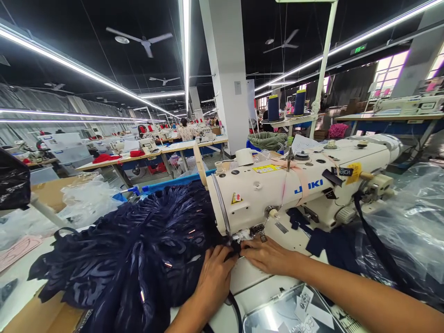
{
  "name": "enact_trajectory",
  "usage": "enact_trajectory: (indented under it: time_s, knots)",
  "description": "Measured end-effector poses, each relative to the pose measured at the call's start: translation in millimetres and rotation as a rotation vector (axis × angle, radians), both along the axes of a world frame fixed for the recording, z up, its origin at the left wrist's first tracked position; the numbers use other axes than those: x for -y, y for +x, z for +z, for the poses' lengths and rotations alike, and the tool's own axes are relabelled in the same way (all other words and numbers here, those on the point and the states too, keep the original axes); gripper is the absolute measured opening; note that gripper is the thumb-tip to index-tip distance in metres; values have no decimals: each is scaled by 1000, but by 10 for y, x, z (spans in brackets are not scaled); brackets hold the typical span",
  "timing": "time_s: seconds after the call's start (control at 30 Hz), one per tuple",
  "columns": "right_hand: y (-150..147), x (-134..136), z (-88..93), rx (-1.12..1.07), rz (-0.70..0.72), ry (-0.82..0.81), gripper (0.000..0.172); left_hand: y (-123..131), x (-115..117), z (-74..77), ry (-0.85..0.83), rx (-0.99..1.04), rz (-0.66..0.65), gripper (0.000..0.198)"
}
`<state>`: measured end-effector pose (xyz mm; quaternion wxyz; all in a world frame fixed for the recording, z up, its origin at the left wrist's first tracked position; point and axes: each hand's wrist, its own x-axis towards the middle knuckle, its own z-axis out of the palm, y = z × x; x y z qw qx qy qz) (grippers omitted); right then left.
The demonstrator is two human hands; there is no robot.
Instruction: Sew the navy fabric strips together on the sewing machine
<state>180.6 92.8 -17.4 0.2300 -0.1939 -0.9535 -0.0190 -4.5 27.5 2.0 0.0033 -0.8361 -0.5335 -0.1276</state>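
Note:
A white sewing machine with blue lettering stands in front of me. Both hands are at its needle area. My left hand has its fingers bent down on the edge of a dark navy garment, which spreads in gathered folds to the left. Just right of it, my right hand is closed, its fingertips at a small dark piece of fabric by the presser foot. The fingertips of both hands nearly meet, and the metal parts partly hide what lies between them.
A metal tray with white labels lies at the front edge. Clear plastic bags and navy fabric pieces are at the right. Left are a cardboard box and more plastic. Thread cones stand behind the machine.

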Motion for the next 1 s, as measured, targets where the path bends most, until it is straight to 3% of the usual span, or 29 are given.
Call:
enact_trajectory:
  time_s: [0.27,0.8,1.0]
  knots:
    - [-8,36,23,41,-6,8,22,-79,12,-28,37,-58,-83,44]
    - [-22,63,39,66,-50,24,21,-80,-25,-32,-47,-35,-35,47]
    - [-35,51,18,51,-73,-16,23,-62,-35,113,-140,-79,-16,50]
